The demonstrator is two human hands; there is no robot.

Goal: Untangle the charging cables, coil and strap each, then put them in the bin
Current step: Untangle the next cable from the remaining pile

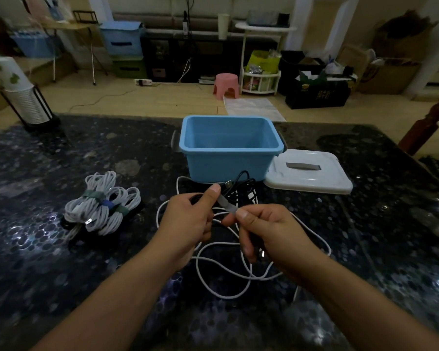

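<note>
head view: at the centre of the frame i see my left hand (188, 219) and right hand (261, 231) close together above the dark speckled table (48, 262). between them runs a grey strap (227, 205); the left thumb presses its upper end and the right thumb and forefinger pinch its lower end, so both hands are closed on the strap. the left fingers are also curled round a black cable (241, 184), whose loops and a plug stick up just above the left thumb, in front of the bin. under and around both hands a loose white cable (221, 282) sprawls on the table in wide loops, reaching toward the lower centre of the frame. the blue bin (230, 148) stands open just above the hands at centre frame; i see nothing inside it. its white lid (309, 173) lies flat just beside it to the right. at left of centre lies a pile of coiled white cables (102, 206), each bound with a green or blue strap, touching one another. a stack of paper cups (18, 89) in a black holder stands at the upper left of the table.
</note>
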